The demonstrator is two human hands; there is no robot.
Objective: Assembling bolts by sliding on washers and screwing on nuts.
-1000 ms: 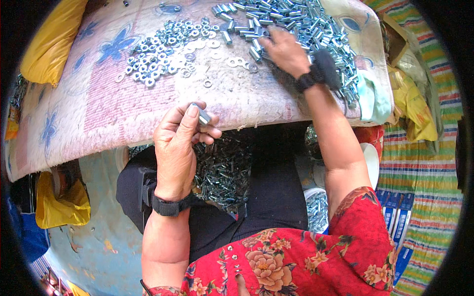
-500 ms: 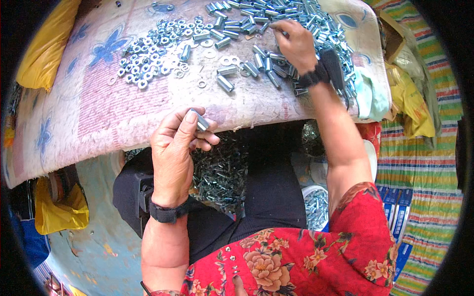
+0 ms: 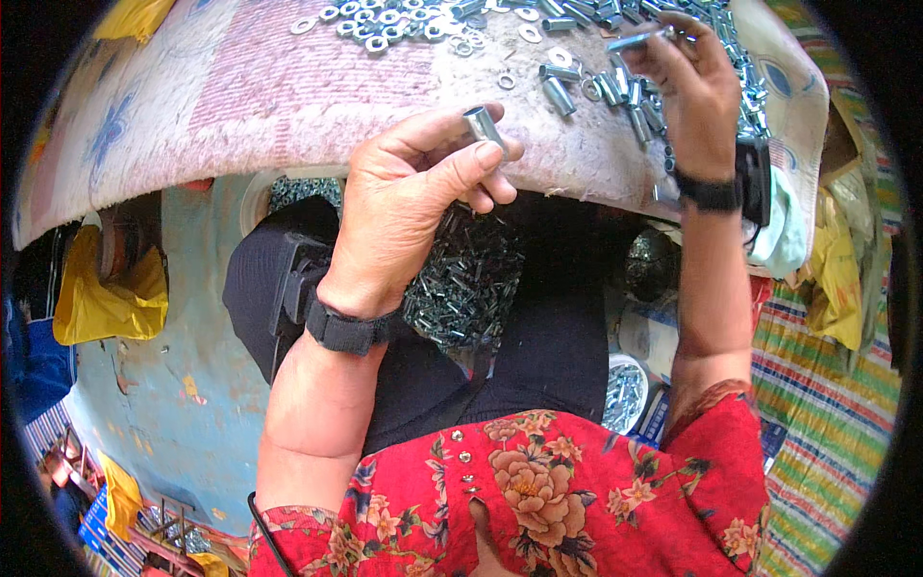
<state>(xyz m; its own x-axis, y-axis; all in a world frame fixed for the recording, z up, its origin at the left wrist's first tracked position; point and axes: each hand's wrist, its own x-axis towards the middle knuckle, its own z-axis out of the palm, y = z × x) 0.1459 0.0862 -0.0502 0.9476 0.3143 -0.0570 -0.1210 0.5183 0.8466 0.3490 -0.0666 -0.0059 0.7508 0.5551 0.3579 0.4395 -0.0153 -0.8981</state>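
Note:
Between the thumb and fingers of my left hand (image 3: 409, 197) is a short silvery metal sleeve (image 3: 486, 130), tilted, with one end facing up. That hand is over the table's near edge. Over the right part of the table, my right hand (image 3: 707, 101) is closed on a slim, shiny metal piece (image 3: 635, 41), slightly blurred; whether it is a bolt or a pin I cannot make out. Beneath and beside this hand lie several loose sleeves (image 3: 558, 94). Flat washers (image 3: 529, 33) lie singly between the sleeves and a heap of nuts (image 3: 389, 17) farther left.
A patterned cloth (image 3: 260, 87) covers the table. Below its edge, between my knees, is a mass of small dark metal parts (image 3: 461, 288). A white tub (image 3: 642, 399) of metal pieces stands at the right, and a yellow bag (image 3: 111, 298) hangs at the left.
My right hand has lifted from the sleeve pile with a slim metal piece in it. My left hand still grips its sleeve, now turned more upright. The view has tilted down toward my lap.

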